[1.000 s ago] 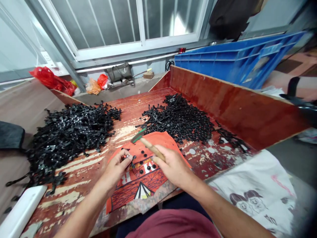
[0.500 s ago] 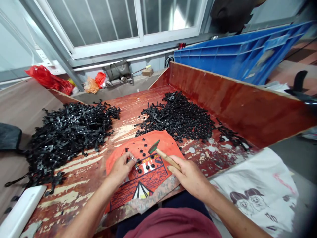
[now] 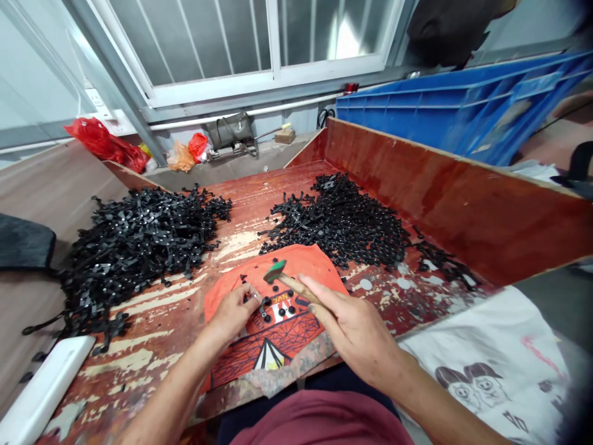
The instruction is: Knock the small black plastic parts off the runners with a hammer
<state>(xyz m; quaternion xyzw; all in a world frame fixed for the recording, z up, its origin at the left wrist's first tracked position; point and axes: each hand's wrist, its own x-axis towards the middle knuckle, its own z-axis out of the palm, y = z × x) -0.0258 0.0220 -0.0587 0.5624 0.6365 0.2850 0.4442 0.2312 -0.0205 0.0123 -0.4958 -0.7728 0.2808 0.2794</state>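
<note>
My right hand (image 3: 349,321) is wrapped around the wooden handle of a small hammer (image 3: 306,290), its index finger stretched along it. The hammer's green head is over the orange printed cloth (image 3: 227,287), just beyond my left fingertips. My left hand (image 3: 235,311) rests on the cloth with thumb and index finger pinched on a small black strip with a metal eyelet (image 3: 264,306); the fingers partly hide it. Several small round black pieces (image 3: 282,312) lie on the cloth between my hands.
A heap of black strap-like parts (image 3: 143,238) lies to the left, another heap (image 3: 343,222) beyond the cloth. A wooden board (image 3: 435,191) walls the right side, with a blue crate (image 3: 407,111) behind it. A white bar-shaped object (image 3: 50,389) lies front left.
The hammer head has swung left and away from me, with my right hand shifting slightly. My left hand stays pinched at about the same spot on the cloth. The view has turned slightly.
</note>
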